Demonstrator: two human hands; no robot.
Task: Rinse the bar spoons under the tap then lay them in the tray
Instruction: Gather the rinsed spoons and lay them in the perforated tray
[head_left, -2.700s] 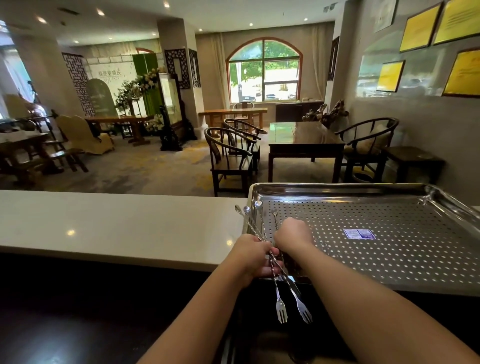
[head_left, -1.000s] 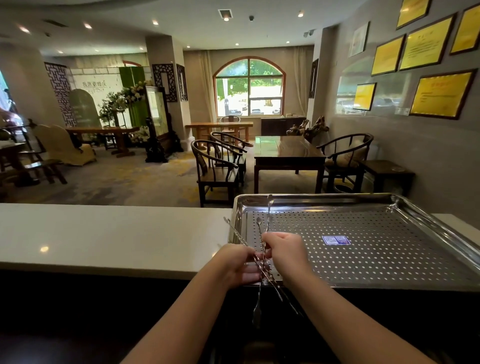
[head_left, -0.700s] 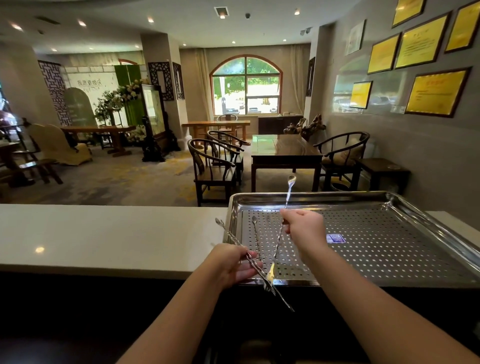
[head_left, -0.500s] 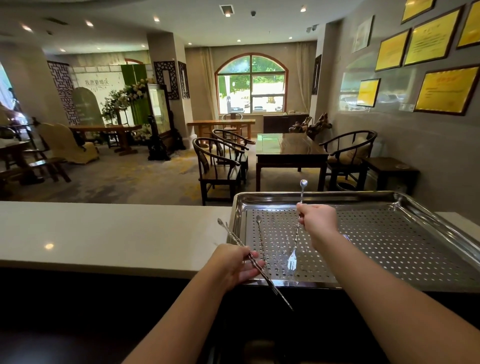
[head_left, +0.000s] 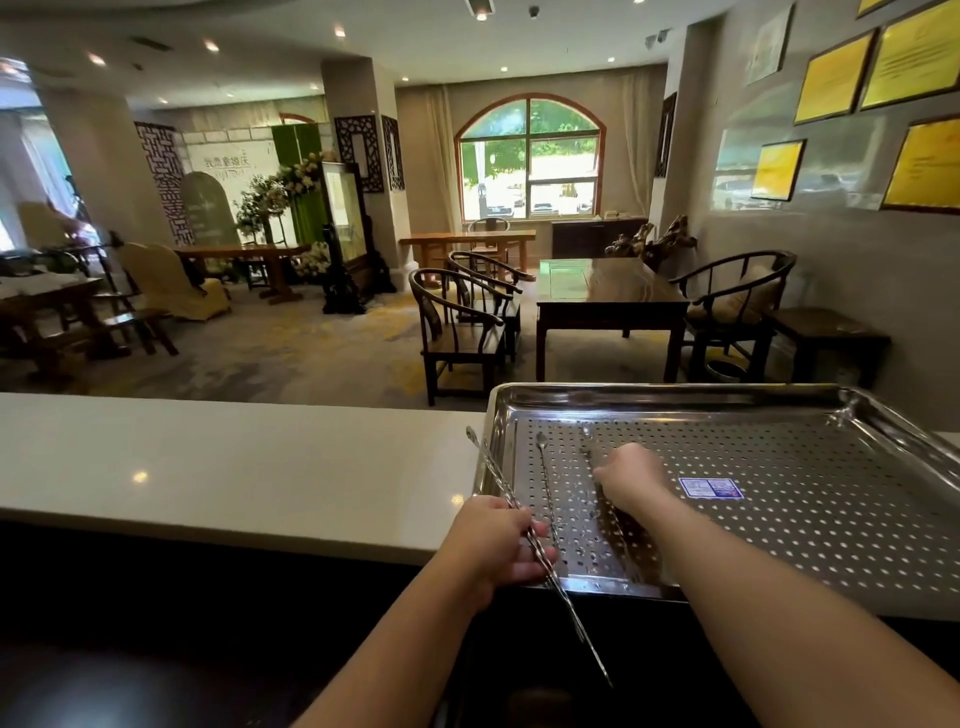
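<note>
Indoors, a white desk (head_left: 234, 467) carries a perforated steel tray (head_left: 779, 519) before dark wooden chairs (head_left: 462, 332). Left hand (head_left: 493, 545) has its grip round slanting bar spoons (head_left: 524, 535). Right hand (head_left: 631, 475) lies curled over a spoon (head_left: 589, 447) in the tray beside another spoon (head_left: 545, 483); whether its grip holds it is unclear.

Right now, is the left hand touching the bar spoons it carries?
Touching. The head view shows the left hand with fingers curled round the bar spoons, beside the tray.
</note>
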